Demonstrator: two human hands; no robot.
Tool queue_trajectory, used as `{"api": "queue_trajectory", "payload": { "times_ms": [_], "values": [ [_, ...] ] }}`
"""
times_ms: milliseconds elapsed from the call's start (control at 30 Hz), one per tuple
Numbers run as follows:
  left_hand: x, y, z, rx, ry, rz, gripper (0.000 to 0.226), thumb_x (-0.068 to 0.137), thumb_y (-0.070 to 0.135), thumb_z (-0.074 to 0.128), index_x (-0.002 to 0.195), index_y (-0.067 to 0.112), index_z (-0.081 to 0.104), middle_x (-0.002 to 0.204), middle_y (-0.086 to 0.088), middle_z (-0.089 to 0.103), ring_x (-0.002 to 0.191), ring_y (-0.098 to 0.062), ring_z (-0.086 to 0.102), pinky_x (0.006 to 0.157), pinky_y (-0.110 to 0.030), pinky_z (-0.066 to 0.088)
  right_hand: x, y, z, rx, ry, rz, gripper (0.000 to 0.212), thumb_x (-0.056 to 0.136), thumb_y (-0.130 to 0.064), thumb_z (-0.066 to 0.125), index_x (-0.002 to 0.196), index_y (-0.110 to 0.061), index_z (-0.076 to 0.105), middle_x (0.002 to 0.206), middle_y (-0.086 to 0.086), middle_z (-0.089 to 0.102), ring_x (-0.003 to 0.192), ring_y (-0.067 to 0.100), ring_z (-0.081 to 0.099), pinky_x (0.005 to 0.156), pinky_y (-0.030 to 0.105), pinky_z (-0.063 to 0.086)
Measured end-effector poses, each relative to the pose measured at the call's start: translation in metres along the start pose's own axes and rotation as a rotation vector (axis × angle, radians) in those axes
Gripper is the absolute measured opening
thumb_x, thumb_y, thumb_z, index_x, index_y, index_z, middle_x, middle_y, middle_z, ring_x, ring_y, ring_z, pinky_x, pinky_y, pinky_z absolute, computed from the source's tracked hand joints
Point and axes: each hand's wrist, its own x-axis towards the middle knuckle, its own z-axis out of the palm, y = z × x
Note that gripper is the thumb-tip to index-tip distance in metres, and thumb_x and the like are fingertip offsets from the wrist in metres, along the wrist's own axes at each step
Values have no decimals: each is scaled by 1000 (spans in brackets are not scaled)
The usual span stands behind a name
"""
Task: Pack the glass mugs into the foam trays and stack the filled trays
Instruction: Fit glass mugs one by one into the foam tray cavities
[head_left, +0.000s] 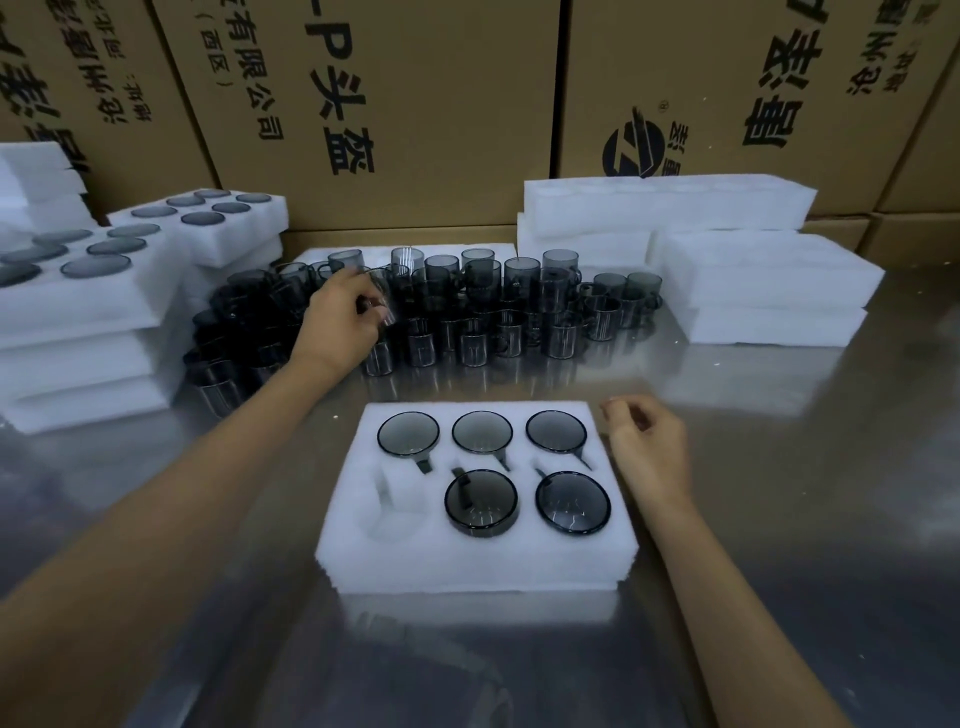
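Left hand (340, 317) pinched one smoky glass mug (382, 304) by its wall; right hand (649, 447) hung loosely curled, empty. Mug judged rigid, slick, breakable: grip the body, seat gently in the foam tray (353, 540).

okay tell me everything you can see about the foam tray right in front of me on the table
The foam tray is a white, soft-looking rectangular block lying flat on the shiny metal table. It has six round pockets in two rows, each with a handle slot. Five hold smoky grey glass mugs, rims up; the near-left pocket is bare. Neither hand touches it; the right hand hovers beside its far right corner.
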Motion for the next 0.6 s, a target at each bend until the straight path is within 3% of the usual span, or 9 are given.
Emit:
{"api": "queue_trajectory", "payload": {
  "times_ms": [100, 200, 300, 433, 600],
  "values": [
    [-34, 12, -19, -106, 63, 72, 6, 90, 10, 68, 95, 7, 66, 145, -6, 49, 134, -21, 45, 106, -31, 41, -8, -12, -4, 19, -18, -35, 15, 93, -9, 57, 83, -15, 67, 78, 0, 66, 67, 2, 55, 54, 2, 39],
    [-72, 34, -35, -271, 44, 133, 9, 89, 14, 71, 89, 21, 66, 137, 7, 51, 122, -11, 54, 100, -21, 45, -26, -33, -6, 63, -56, -170, 14, 92, -8, 61, 90, -19, 69, 88, -9, 68, 79, 0, 59, 66, 0, 40],
    [-105, 58, -50, -455, -86, 153, 23, 81, 18, 80, 97, 29, 67, 126, 16, 59, 108, -6, 62, 93, -20, 52, -54, -61, 0, 126, -188, -325, 17, 90, -10, 66, 101, -22, 69, 97, -12, 69, 85, -4, 60, 73, 4, 44],
    [-131, 78, -71, -551, -352, 151, 61, 67, 29, 87, 119, 37, 57, 115, 17, 63, 107, -11, 65, 84, -29, 56, -83, -83, 13, 108, -557, -395, 36, 90, -23, 69, 122, -37, 62, 116, -13, 65, 98, 1, 64, 79, 18, 53],
    [-133, 62, -95, -523, -557, 47, 67, 64, 18, 90, 121, 37, 60, 118, 14, 67, 106, -9, 66, 88, -41, 54, -96, -81, 17, -29, -731, -374, 45, 89, -31, 73, 131, -38, 58, 120, -8, 64, 93, 16, 62, 85, 29, 52]
  ]
}}
